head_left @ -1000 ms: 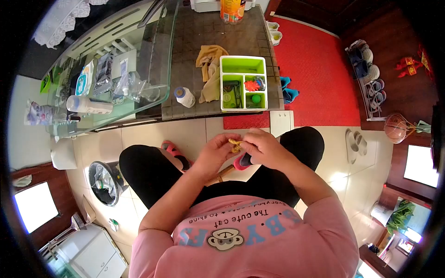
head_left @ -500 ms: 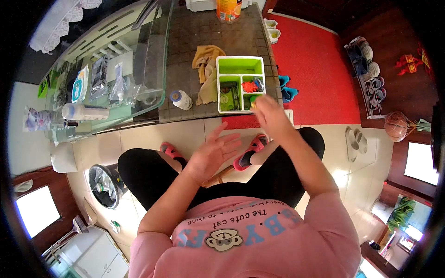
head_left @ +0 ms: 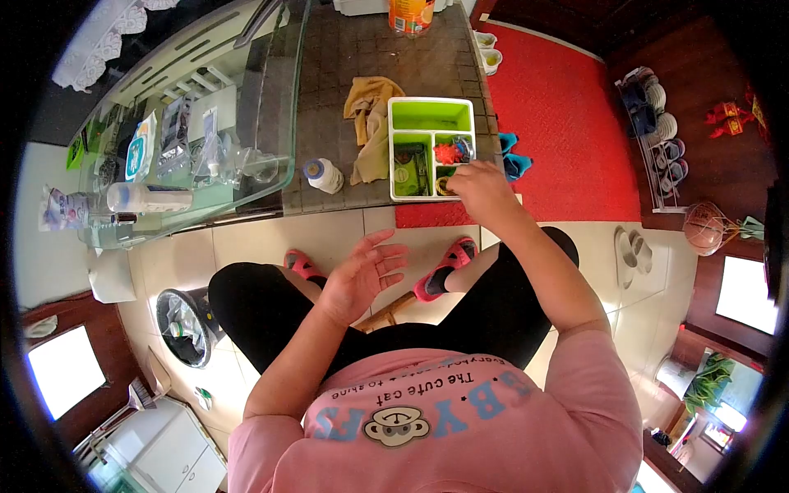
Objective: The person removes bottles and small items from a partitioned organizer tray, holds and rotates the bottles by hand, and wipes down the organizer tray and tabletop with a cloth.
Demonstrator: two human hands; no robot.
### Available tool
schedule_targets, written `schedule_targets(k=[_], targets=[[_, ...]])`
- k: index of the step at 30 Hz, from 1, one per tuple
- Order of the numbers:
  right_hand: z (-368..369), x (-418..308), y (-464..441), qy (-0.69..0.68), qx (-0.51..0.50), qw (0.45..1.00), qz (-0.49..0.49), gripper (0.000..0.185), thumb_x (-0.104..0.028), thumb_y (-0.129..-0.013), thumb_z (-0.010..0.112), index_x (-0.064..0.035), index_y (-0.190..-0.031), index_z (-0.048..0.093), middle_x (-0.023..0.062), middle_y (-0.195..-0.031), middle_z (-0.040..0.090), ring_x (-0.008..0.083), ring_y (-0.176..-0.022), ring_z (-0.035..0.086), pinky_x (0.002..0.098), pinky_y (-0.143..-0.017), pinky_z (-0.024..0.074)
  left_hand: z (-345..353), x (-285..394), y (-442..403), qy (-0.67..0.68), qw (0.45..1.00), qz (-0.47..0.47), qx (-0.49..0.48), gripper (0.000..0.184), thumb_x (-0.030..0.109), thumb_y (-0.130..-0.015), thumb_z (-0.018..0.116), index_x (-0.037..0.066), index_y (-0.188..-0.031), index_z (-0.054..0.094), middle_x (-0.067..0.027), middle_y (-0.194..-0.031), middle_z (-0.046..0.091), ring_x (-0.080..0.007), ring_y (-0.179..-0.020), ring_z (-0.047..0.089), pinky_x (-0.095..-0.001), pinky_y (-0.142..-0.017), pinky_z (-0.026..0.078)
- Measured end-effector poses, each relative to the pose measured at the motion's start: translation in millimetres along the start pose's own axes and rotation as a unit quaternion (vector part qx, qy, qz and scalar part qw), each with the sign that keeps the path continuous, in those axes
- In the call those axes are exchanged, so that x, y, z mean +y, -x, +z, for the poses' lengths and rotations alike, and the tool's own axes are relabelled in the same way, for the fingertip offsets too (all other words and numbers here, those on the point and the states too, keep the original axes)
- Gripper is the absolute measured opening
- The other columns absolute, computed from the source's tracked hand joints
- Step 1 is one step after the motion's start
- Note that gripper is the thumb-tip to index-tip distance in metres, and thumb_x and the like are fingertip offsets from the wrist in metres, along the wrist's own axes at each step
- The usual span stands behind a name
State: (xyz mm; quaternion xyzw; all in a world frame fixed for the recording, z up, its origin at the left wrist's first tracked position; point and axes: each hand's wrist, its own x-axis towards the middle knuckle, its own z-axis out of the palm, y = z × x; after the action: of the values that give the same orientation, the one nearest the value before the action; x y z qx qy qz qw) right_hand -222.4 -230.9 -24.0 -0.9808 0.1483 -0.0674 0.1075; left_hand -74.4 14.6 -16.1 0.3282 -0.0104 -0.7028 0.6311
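My right hand point(head_left: 485, 194) is over the right edge of a white and green divided box point(head_left: 431, 131), beside its small lower-right compartment. Its fingers are bent and held together, and whatever may be between them is hidden. A small yellow object point(head_left: 444, 186) lies in that compartment, just left of the fingertips. Above it, another compartment holds a red item point(head_left: 447, 154) and a blue-and-clear one point(head_left: 464, 149). Dark and green items point(head_left: 411, 170) fill the left compartment. My left hand point(head_left: 362, 278) hovers over my lap, palm up, fingers loosely spread, holding nothing.
A tan cloth point(head_left: 371, 123) and a white bottle with a blue cap point(head_left: 323, 176) are left of the box. An orange-labelled container point(head_left: 410, 15) stands at the back. Bottles and packets lie on the glass table point(head_left: 271, 177). A lined bin point(head_left: 184, 329) stands on the floor.
My right hand has turned, with its fingertips now nearer the red item. The yellow object at its fingertips now lies in the lower-right compartment. My left hand has drawn back slightly left, its fingers curling.
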Motion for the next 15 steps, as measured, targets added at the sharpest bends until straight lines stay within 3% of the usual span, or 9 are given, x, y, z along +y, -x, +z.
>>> schedule_targets(k=[7, 12, 15], targets=[[-28, -36, -52, -0.027, 0.094, 0.995, -0.009, 0.008, -0.009, -0.07, 0.063, -0.0097, -0.077, 0.066, 0.0059, -0.081, 0.059, 0.0244, -0.086, 0.056, 0.038, -0.081, 0.0418, -8, 6, 6, 0.024, 0.999, 0.02, -0.005, 0.053, 0.031, -0.086, 0.054, 0.009, -0.132, 0.039, -0.0116, -0.121, 0.054, -0.0212, -0.107, 0.054, -0.0373, -0.092, 0.042], [20, -29, -86, 0.121, -0.069, 0.987, -0.078, 0.01, -0.011, -0.073, 0.058, -0.0091, -0.07, 0.068, 0.0051, -0.076, 0.063, 0.021, -0.091, 0.056, 0.0361, -0.086, 0.035, -9, 8, 15, 0.038, 0.998, 0.05, -0.026, 0.049, 0.031, -0.088, 0.055, 0.009, -0.13, 0.043, -0.0117, -0.118, 0.056, -0.0227, -0.105, 0.056, -0.0376, -0.09, 0.044], [27, -30, -86, 0.113, -0.04, 0.989, -0.087, 0.012, -0.01, -0.073, 0.057, -0.0097, -0.067, 0.068, 0.0054, -0.073, 0.063, 0.021, -0.091, 0.057, 0.0379, -0.09, 0.0345, -8, 11, 23, 0.041, 0.997, 0.059, -0.012, 0.047, 0.03, -0.088, 0.054, 0.009, -0.129, 0.043, -0.0117, -0.118, 0.056, -0.0223, -0.105, 0.056, -0.037, -0.09, 0.044]])
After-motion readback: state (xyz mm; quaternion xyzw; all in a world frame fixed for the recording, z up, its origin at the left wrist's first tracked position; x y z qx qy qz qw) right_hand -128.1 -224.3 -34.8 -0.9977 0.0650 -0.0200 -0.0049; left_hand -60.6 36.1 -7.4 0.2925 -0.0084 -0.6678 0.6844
